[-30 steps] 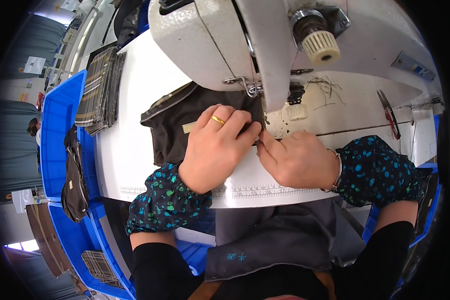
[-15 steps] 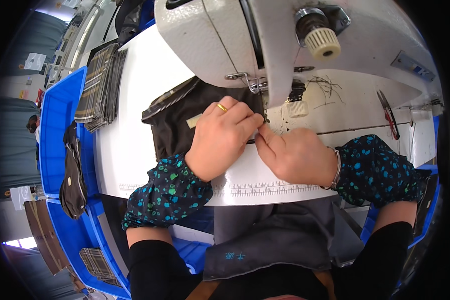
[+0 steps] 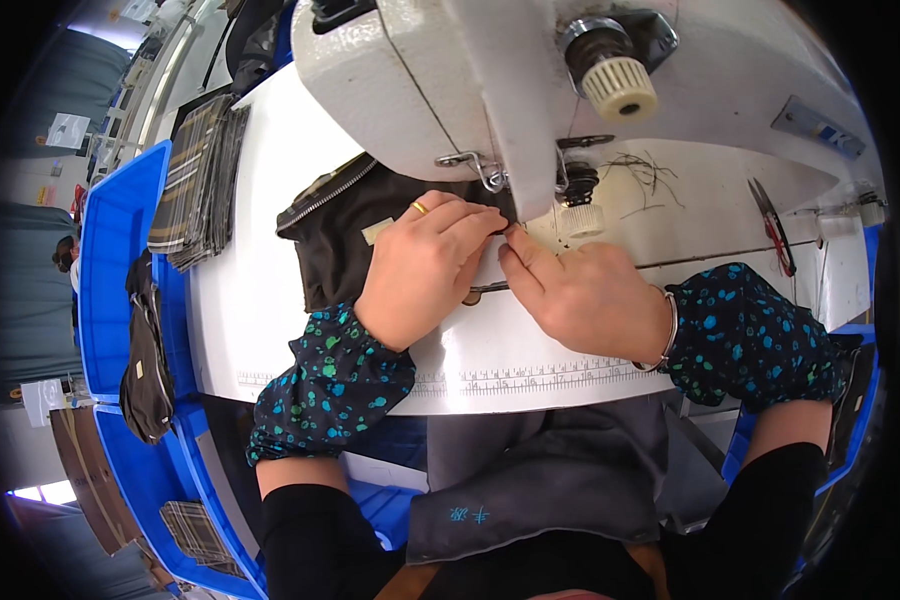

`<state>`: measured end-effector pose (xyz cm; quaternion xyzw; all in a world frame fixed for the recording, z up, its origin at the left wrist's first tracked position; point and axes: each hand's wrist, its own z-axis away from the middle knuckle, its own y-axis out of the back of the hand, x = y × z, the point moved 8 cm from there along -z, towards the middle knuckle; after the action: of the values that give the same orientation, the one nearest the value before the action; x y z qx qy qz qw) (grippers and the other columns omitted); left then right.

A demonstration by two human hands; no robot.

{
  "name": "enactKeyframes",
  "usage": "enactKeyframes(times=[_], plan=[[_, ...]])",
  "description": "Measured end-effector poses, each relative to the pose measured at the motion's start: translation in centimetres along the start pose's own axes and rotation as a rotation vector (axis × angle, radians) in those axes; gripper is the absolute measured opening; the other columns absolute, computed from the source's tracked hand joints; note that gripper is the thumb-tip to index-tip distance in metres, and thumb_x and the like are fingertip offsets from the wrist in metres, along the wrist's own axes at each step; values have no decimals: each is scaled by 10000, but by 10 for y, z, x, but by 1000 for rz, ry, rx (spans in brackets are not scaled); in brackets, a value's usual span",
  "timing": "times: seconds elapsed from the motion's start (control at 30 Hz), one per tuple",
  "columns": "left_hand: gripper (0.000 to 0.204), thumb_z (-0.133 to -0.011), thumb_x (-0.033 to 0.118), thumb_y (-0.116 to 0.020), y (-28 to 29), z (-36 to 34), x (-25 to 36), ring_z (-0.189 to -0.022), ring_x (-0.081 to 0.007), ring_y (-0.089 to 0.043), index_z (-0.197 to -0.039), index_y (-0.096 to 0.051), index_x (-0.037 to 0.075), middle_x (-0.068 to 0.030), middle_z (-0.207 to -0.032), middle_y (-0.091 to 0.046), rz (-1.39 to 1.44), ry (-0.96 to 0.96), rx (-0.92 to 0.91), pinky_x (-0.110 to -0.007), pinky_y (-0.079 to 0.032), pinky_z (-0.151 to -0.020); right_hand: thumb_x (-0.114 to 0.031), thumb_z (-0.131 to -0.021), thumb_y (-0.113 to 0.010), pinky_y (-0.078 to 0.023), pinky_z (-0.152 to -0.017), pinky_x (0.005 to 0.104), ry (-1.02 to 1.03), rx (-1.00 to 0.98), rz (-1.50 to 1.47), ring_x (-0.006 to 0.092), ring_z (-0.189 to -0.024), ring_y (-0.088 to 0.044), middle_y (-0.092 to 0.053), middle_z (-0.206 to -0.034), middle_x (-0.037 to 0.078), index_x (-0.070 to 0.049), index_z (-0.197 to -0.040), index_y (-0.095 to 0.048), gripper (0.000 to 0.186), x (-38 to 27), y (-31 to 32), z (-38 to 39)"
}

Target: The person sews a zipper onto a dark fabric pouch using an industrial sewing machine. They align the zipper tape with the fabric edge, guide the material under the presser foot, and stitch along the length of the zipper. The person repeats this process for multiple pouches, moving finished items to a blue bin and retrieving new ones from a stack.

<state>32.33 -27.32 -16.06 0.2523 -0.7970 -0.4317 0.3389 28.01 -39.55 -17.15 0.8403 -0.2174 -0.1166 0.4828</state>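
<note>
A dark brown fabric piece with a metal zipper (image 3: 322, 250) lies on the white sewing table, its far right part under the head of a sewing machine (image 3: 370, 90). A small pale label (image 3: 375, 231) shows on it. My left hand (image 3: 420, 265), a ring on one finger, rests on the piece with its fingers bent and closed on the right edge. Against those fingertips my right hand (image 3: 585, 300) pinches the same edge, just in front of the presser foot. The pinched cloth itself is mostly hidden by my fingers. Below my left hand a dark edge strip (image 3: 490, 288) shows.
Red-handled thread snips (image 3: 775, 230) and loose thread ends (image 3: 642, 180) lie to the right. A stack of plaid fabric pieces (image 3: 195, 180) stands at the left, beside blue bins (image 3: 120, 280). A dark fabric piece (image 3: 146, 360) hangs over a bin's edge. A ruler strip (image 3: 550, 378) runs along the front.
Both hands and the zippered fabric have slid a little away from me, closer to the presser foot. The whole view has shifted slightly, with the machine further left in it.
</note>
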Motion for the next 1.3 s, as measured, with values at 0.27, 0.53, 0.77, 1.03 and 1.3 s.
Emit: enactKeyframes(times=[0.27,0.53,0.77,1.03,1.3], plan=[[253,-747,-23,-754,1,-5,11,-835,-273,-701,-986,-767,58,-36,-969,-731,-63,-90,44,-354,-572,-655,-118,-791,-672,-491,-442,311,59,-17,73,169,-502,-635,-720,-1088,357,135,-1053,-714,366,-8,-4,4],[405,-621,74,-770,-2,-2,13,-946,-201,-665,-1026,-776,77,-2,-1043,-707,-166,-180,-59,-325,-589,-734,-143,-775,-668,-480,-459,294,60,2,58,150,-491,-602,-727,-1078,322,87,-1002,-730,329,-10,1,6],[362,-695,126,-726,-1,-1,13,-941,-211,-672,-1047,-772,53,-22,-1056,-700,-174,-305,-81,-332,-590,-759,-146,-782,-683,-445,-484,309,-44,32,132,134,-596,-622,-610,-743,49,-62,-806,-655,91,5,9,3],[318,-747,122,-688,-2,1,21,-963,-212,-664,-1043,-772,44,-21,-1061,-697,-230,-280,-91,-340,-585,-783,-116,-838,-657,-506,-537,349,-181,-67,-26,188,-644,-685,-631,-696,10,-70,-893,-648,73,28,-3,2],[353,-750,12,-709,0,-11,6,-931,-227,-734,-1077,-807,103,-4,-1100,-767,-242,-203,27,-336,-601,-730,-123,-834,-661,-526,-558,357,-210,-79,-35,198,-666,-706,-657,-713,22,-78,-884,-655,68,26,-5,0]])
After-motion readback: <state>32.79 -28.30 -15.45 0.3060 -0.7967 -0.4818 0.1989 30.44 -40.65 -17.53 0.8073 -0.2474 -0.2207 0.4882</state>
